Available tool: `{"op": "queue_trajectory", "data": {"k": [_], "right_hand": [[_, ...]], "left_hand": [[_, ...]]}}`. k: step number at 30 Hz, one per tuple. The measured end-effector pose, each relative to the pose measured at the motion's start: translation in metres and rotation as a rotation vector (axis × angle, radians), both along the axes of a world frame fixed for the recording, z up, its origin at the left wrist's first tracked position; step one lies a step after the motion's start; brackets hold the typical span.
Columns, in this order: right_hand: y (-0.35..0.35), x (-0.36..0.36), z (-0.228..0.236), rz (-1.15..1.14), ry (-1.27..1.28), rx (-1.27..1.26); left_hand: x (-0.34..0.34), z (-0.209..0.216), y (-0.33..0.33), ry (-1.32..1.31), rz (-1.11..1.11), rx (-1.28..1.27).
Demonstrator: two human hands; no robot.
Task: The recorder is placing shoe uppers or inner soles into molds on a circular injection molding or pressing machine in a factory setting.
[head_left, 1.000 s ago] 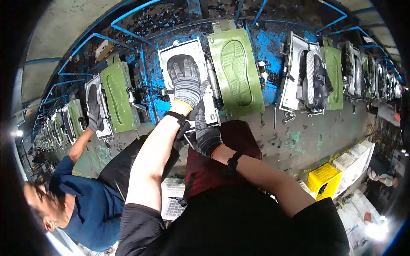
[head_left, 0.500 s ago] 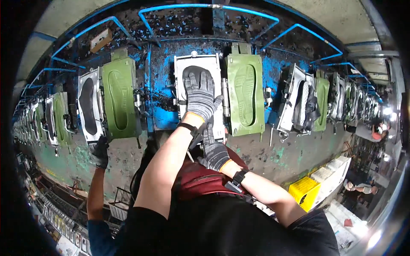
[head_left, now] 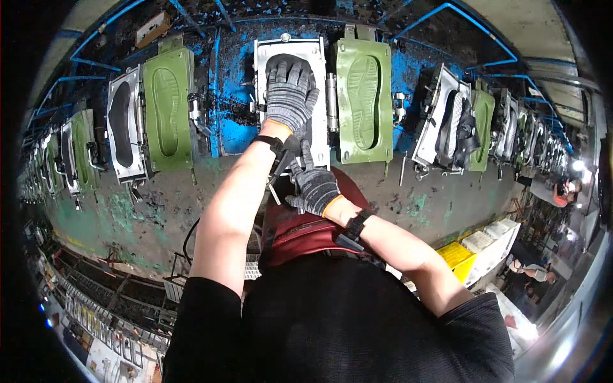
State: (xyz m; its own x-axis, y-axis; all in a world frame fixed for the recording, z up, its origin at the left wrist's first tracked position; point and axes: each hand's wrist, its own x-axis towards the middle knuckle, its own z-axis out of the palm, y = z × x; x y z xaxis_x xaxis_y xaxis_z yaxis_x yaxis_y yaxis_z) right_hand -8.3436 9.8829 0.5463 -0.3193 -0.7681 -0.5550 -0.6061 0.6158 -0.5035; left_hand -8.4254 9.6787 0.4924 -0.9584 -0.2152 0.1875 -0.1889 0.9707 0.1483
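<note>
In the middle, a silver shoe-sole mould half holds a dark sole piece. My left hand, in a grey striped knit glove, lies over the sole with its fingers stretched toward the far end. The palm hides most of the piece. Just below, my right hand wears a matching glove and rests by the mould's near end, fingers extended and apart. Whether it touches the sole there is hard to see. Hinged on the right side is a green mould half with a sole-shaped hollow.
To the left stands another mould with a dark sole and a green half. On the right, an opened mould carries a dark strapped sandal. More moulds line both sides. Blue bent rails run behind. A yellow crate sits lower right.
The moulds appear higher in the picture as the view has shifted. Another person's gloved hand at the left mould has gone from view. My hands stay at the same mould.
</note>
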Motion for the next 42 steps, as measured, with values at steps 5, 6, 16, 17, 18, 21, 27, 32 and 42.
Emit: {"op": "queue_trajectory", "data": {"k": [5,6,16,17,18,21,27,32,42], "right_hand": [[0.012,-0.002,0.001,0.040,0.185,-0.143],[0.013,-0.002,0.000,0.026,0.169,-0.160],[0.019,0.009,-0.044,0.086,-0.189,0.066],[0.038,0.001,-0.084,0.188,-0.065,-0.091],[0.030,-0.004,-0.075,0.349,0.142,-0.177],[0.027,0.007,-0.061,0.253,0.092,-0.160],[0.042,0.026,-0.033,0.048,0.167,-0.074],[0.034,0.040,-0.061,0.027,0.162,-0.180],[0.041,-0.010,-0.034,0.402,0.233,-0.259]], "left_hand": [[0.009,0.012,0.038,-0.275,-0.049,-0.056],[0.008,0.014,0.041,-0.290,-0.003,-0.063],[0.008,0.021,0.032,-0.304,0.051,-0.004],[-0.005,0.025,0.040,-0.288,0.030,0.024],[0.004,0.019,0.027,-0.257,0.042,0.060],[0.005,0.011,-0.019,-0.168,-0.081,0.239],[0.035,-0.160,-0.149,0.043,0.572,0.663],[0.118,-0.265,-0.176,0.010,0.361,1.486],[0.116,0.045,0.015,-0.371,0.436,0.670]]}}
